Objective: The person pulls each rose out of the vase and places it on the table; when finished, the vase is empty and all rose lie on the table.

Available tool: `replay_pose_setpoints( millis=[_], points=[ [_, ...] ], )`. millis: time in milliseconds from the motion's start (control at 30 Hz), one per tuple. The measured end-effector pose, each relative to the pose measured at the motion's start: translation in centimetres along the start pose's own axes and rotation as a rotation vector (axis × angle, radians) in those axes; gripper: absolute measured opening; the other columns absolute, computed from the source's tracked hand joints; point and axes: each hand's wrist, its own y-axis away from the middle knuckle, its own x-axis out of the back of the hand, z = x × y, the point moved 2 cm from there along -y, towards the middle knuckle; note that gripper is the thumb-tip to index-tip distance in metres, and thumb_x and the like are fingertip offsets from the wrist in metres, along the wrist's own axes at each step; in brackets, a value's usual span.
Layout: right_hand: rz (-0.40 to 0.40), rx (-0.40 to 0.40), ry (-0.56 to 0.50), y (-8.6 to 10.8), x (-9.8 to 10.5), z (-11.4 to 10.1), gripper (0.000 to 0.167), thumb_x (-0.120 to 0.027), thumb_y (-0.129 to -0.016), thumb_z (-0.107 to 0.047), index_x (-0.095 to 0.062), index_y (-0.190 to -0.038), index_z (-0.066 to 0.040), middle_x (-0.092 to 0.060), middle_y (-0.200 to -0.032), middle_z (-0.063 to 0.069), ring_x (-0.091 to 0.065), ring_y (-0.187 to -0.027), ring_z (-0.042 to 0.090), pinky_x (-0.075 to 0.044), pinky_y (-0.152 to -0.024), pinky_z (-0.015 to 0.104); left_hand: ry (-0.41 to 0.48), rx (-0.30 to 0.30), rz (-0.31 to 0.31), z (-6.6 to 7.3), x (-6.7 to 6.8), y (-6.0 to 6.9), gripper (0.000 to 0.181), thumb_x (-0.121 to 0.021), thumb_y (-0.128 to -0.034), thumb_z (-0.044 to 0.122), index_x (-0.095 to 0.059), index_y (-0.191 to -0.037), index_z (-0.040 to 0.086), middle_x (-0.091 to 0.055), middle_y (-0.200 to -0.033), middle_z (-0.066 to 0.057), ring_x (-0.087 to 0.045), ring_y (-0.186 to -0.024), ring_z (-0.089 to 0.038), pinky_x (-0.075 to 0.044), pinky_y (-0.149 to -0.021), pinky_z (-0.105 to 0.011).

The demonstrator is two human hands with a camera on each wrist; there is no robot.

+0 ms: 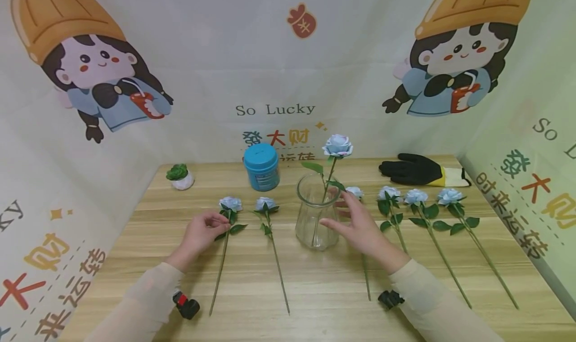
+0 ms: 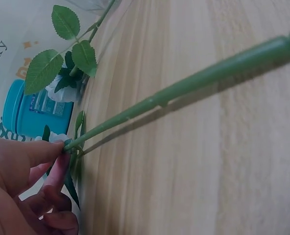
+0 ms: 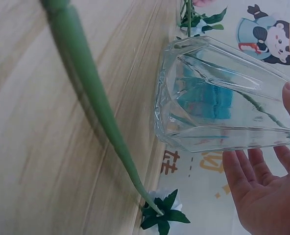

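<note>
My left hand (image 1: 208, 230) pinches the upper stem of the leftmost pale blue rose (image 1: 231, 204) between thumb and fingertips. In the left wrist view that green stem (image 2: 184, 88) stretches toward the camera, just above the wood. My right hand (image 1: 360, 229) is spread at the right side of a clear glass vase (image 1: 306, 227), thumb in front and fingertips by the glass. Whether it presses the glass is hard to tell. One upright blue rose (image 1: 337, 146) stands in the vase, its stem visible through the glass (image 3: 218, 142). Another rose (image 1: 265, 204) lies between left hand and vase.
Several more roses (image 1: 416, 197) lie to the right, one partly behind my right hand. At the back are a blue lidded tub (image 1: 262, 168), a small potted plant (image 1: 181, 177) and a black-and-yellow glove (image 1: 414, 170). A printed cloth (image 1: 216, 72) hangs behind the wooden table (image 1: 148, 232).
</note>
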Motion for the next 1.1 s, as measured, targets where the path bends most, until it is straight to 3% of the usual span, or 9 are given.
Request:
replay_pose_setpoints(
  millis=[300,467,567,700,867,1100],
  points=[
    [-0.001,-0.005,-0.006,0.0,0.0,0.0,0.069,-0.078,-0.093,-0.025,-0.044,-0.153,-0.016,-0.051,-0.148,0.012,-0.058,-0.13,0.038,-0.053,-0.109,0.052,-0.025,0.008,0.001,-0.1,0.4,-0.1,0.021,-0.075,-0.0948,0.017,-0.073,-0.108,0.002,-0.074,-0.104,-0.015,-0.067,-0.095,-0.022,-0.052,-0.071,-0.023],
    [-0.003,0.001,-0.008,0.1,-0.1,0.0,0.07,-0.078,-0.093,-0.024,-0.043,-0.153,-0.015,-0.051,-0.148,0.013,-0.058,-0.13,0.039,-0.053,-0.109,0.052,-0.028,-0.004,0.054,1.3,1.5,-0.5,0.025,-0.072,-0.0965,0.021,-0.071,-0.114,0.003,-0.069,-0.109,-0.015,-0.06,-0.078,-0.016,-0.048,-0.059,-0.023],
    [-0.004,0.003,-0.005,0.1,0.0,0.0,0.07,-0.078,-0.094,-0.025,-0.043,-0.153,-0.016,-0.05,-0.149,0.013,-0.058,-0.13,0.039,-0.053,-0.109,0.052,-0.026,-0.037,0.085,3.3,1.8,-0.9,0.026,-0.071,-0.0972,0.023,-0.071,-0.117,0.006,-0.069,-0.11,-0.014,-0.054,-0.072,-0.015,-0.047,-0.058,-0.025],
    [-0.001,0.003,-0.008,0.0,0.1,-0.1,0.07,-0.078,-0.093,-0.024,-0.043,-0.153,-0.016,-0.05,-0.15,0.014,-0.057,-0.131,0.04,-0.052,-0.109,0.054,-0.004,-0.106,0.087,6.9,1.4,-1.8,0.024,-0.072,-0.0981,0.026,-0.072,-0.115,0.008,-0.071,-0.109,-0.013,-0.058,-0.08,-0.02,-0.049,-0.066,-0.027],
    [0.005,-0.001,-0.015,0.1,0.3,-0.2,0.071,-0.079,-0.093,-0.023,-0.043,-0.153,-0.015,-0.05,-0.15,0.015,-0.057,-0.131,0.041,-0.052,-0.109,0.056,0.055,-0.188,0.049,11.8,-0.5,-3.1,0.021,-0.072,-0.099,0.026,-0.073,-0.112,0.009,-0.072,-0.109,-0.012,-0.061,-0.095,-0.024,-0.049,-0.076,-0.029],
    [0.003,0.005,-0.012,0.1,0.1,-0.1,0.071,-0.079,-0.093,-0.025,-0.043,-0.153,-0.016,-0.05,-0.151,0.014,-0.058,-0.131,0.041,-0.053,-0.109,0.055,0.162,-0.271,-0.031,17.2,-3.4,-4.0,0.017,-0.072,-0.0993,0.028,-0.074,-0.11,0.014,-0.07,-0.107,-0.006,-0.062,-0.083,-0.02,-0.052,-0.068,-0.031]
  ],
)
